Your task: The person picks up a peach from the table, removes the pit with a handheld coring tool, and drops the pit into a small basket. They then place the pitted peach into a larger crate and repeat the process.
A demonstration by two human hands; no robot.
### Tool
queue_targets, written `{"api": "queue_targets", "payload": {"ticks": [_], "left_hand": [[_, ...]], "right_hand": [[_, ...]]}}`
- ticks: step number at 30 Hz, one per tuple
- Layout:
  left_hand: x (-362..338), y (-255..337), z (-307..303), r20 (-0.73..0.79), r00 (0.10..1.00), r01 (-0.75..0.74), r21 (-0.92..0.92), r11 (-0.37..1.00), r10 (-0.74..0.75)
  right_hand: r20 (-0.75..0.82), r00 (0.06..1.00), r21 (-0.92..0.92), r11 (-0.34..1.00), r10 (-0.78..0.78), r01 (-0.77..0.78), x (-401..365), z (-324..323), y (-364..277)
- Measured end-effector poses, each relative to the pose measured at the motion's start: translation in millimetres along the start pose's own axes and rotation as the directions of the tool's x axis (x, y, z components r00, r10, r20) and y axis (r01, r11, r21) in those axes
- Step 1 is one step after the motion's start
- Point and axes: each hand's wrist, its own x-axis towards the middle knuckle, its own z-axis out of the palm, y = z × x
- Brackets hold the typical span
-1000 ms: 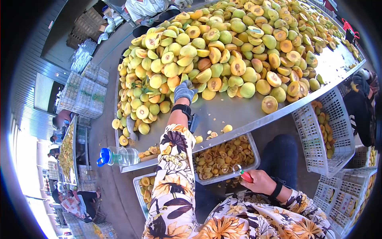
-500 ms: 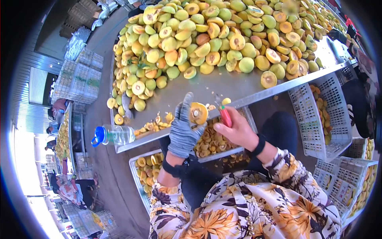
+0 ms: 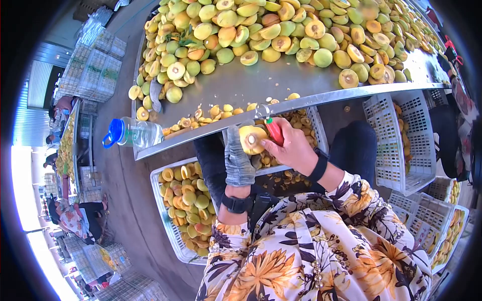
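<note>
My left hand (image 3: 238, 159), in a grey knit glove, is closed around a yellow peach half (image 3: 252, 139) with its cut face and pale centre turned up. In my right hand (image 3: 297, 149), which is bare, is a red-handled pitting tool (image 3: 274, 131) with a green collar and what looks like a metal loop at its tip. The loop points away from me, above the peach half, apart from it. My right thumb reaches the edge of the fruit. Both hands are over my lap, near the edge of the metal table (image 3: 221, 95).
Halved peaches (image 3: 241, 35) are heaped on the table, with small scraps (image 3: 211, 114) along its near edge. A water bottle (image 3: 133, 132) with a blue cap lies at the left corner. Below stand a crate of peach halves (image 3: 188, 200) and, at right, white crates (image 3: 401, 150).
My hands have come closer together and lower, away from the table edge. My right thumb now meets the peach half. The view has tilted down, showing more of the lower left crate.
</note>
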Motion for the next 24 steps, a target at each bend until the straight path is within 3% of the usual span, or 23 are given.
{"api": "queue_targets", "payload": {"ticks": [1, 2, 3, 4, 5, 7, 9, 11, 12, 15, 16, 19, 20, 21, 23, 24], "left_hand": [[1.0, 1.1, -2.1, -0.002, 1.000, -0.001, -0.003, 1.000, 0.001], [1.9, 2.0, -5.1, -0.036, 0.999, -0.015, 0.027, 1.000, 0.016], [1.6, 0.8, -7.6, -0.072, 0.997, -0.024, 0.057, 0.998, 0.028], [0.6, -3.5, -5.8, -0.014, 0.977, -0.211, 0.112, 0.971, 0.214], [1.3, -6.1, -4.1, -0.012, 0.978, -0.207, 0.108, 0.972, 0.209], [2.7, -9.9, -1.4, 0.101, 0.898, -0.440, 0.228, 0.868, 0.428], [-0.9, -11.1, 2.6, 0.112, 0.923, -0.386, 0.237, 0.892, 0.369], [-3.4, -14.7, 12.2, 0.181, 0.856, -0.517, 0.271, 0.812, 0.484], [7.2, -17.2, 8.0, 0.229, 0.773, -0.631, 0.382, 0.675, 0.592], [7.0, -31.2, 2.4, 0.279, 0.768, -0.638, 0.404, 0.656, 0.576], [4.1, -30.9, 3.0, 0.256, 0.813, -0.580, 0.417, 0.699, 0.522], [5.4, -28.9, 6.8, 0.222, 0.817, -0.576, 0.357, 0.735, 0.533], [5.2, -26.4, 7.7, 0.185, 0.874, -0.483, 0.237, 0.843, 0.449], [7.5, -21.1, 5.1, 0.181, 0.875, -0.482, 0.237, 0.843, 0.449], [12.0, -7.4, -6.3, 0.247, 0.959, -0.196, 0.226, 0.954, 0.138], [14.1, -4.0, -8.8, 0.251, 0.964, -0.145, 0.201, 0.969, 0.092]], "right_hand": [[-0.104, 0.939, -0.350, 0.896, -0.328, 0.274, -1.2, 1.7, 1.5], [-0.036, 0.987, -0.271, 0.952, -0.160, 0.144, -7.9, -1.3, 1.4], [-0.030, 0.987, -0.273, 0.951, -0.155, 0.141, -13.0, 0.3, 2.1], [0.032, 0.995, -0.254, 0.962, -0.090, 0.096, -18.4, 1.2, 2.6], [0.090, 0.995, -0.239, 0.970, -0.029, 0.050, -23.0, 1.6, 2.8], [0.100, 0.995, -0.256, 0.965, -0.026, 0.051, -29.8, 5.8, 5.2], [0.092, 0.995, -0.241, 0.969, -0.028, 0.050, -32.5, 10.6, 12.8], [0.067, 0.997, -0.241, 0.969, -0.032, 0.048, -34.1, 10.9, 12.4], [0.058, 0.998, -0.231, 0.973, 0.003, 0.011, -35.0, 11.1, 12.6], [0.028, 0.999, -0.209, 0.978, 0.030, -0.024, -40.1, 12.9, 13.5], [0.010, 1.000, -0.194, 0.981, 0.024, -0.021, -42.9, 14.3, 14.1], [0.051, 0.997, -0.198, 0.979, 0.052, -0.041, -47.7, 17.9, 16.5], [0.052, 0.997, -0.197, 0.980, 0.055, -0.044, -48.6, 17.8, 16.9], [0.100, 0.993, -0.206, 0.978, 0.058, -0.036, -48.1, 16.7, 16.6], [0.156, 0.986, -0.212, 0.977, 0.063, -0.029, -46.8, 16.8, 17.1], [0.162, 0.986, -0.224, 0.975, 0.051, -0.013, -44.6, 17.3, 17.6]]}}
